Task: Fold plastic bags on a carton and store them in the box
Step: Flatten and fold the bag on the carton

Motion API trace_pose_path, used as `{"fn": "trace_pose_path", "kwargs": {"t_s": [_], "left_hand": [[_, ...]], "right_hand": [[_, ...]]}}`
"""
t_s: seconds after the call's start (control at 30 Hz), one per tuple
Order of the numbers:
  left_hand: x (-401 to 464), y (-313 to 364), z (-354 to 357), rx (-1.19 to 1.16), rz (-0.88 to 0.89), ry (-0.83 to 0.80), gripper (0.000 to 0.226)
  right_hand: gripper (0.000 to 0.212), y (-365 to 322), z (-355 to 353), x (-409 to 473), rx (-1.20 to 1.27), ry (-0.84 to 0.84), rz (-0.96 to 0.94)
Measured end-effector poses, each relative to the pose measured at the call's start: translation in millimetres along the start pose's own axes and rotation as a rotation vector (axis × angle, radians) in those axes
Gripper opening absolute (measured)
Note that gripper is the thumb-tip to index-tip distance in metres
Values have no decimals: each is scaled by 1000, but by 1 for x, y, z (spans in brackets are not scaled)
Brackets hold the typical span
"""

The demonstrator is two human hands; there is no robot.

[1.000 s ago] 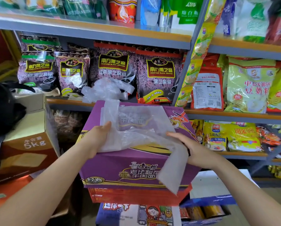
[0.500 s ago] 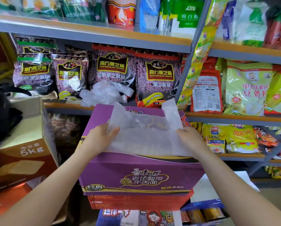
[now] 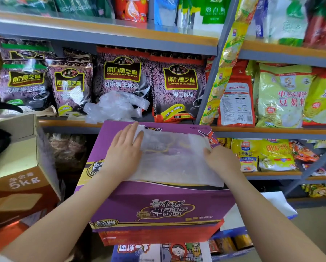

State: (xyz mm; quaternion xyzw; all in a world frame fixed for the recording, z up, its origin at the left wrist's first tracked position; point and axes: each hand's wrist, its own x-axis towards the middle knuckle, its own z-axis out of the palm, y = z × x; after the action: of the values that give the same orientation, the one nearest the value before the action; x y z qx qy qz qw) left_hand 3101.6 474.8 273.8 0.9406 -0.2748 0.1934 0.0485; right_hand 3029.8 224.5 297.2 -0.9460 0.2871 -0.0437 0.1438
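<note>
**Both hands flat on a plastic bag atop the purple carton**

A clear plastic bag point(image 3: 174, 161) lies spread on the top of a purple carton point(image 3: 158, 207), reaching from near its far edge to its near edge. The left hand point(image 3: 125, 152) rests palm down on the bag's left side, fingers straight and close together, pointing away from the person. The right hand point(image 3: 221, 160) lies on the bag's right edge; its fingers seem to press down, though I cannot tell whether they curl round the plastic. Behind the carton, a crumpled heap of more clear bags point(image 3: 116, 106) sits on the shelf point(image 3: 67, 122) in front of dark food packets. A brown cardboard box point(image 3: 16, 167) stands open to the left, well apart from the carton
</note>
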Motion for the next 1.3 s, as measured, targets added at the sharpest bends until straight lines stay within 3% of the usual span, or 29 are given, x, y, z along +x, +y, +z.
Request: {"fn": "trace_pose_path", "kwargs": {"t_s": [0.13, 0.23, 0.37, 0.6, 0.73, 0.87, 0.97, 1.07, 1.17, 1.3], "left_hand": [[8, -4, 5, -115, -5, -340, 103], [10, -6, 6, -159, 23, -459, 127], [7, -5, 6, -159, 54, -454, 132], [7, -4, 4, -114, 26, -471, 140], [7, 7, -3, -22, 77, -365, 139], [2, 17, 2, -86, 106, -391, 139], [3, 15, 7, -146, 67, -425, 145], [0, 15, 6, -150, 68, -428, 148], [-3, 15, 4, -153, 37, -461, 152], [-1, 12, 3, -115, 61, -503, 154]], "right_hand": [[50, -7, -2, 12, -30, 19, -6], [40, -6, 5, 23, 210, -32, 1], [32, 1, 12, 29, 401, -29, 68], [35, -7, 13, 20, -85, 79, 111], [35, -15, 9, 15, -145, 134, 88], [51, -30, 1, -9, -259, 232, -155], [64, -53, 25, -42, -195, 101, -410], [70, -54, 49, -54, -143, -82, -415], [83, -37, 47, -48, -164, -139, -384], [124, -7, 35, -49, -167, -126, -369]]}}
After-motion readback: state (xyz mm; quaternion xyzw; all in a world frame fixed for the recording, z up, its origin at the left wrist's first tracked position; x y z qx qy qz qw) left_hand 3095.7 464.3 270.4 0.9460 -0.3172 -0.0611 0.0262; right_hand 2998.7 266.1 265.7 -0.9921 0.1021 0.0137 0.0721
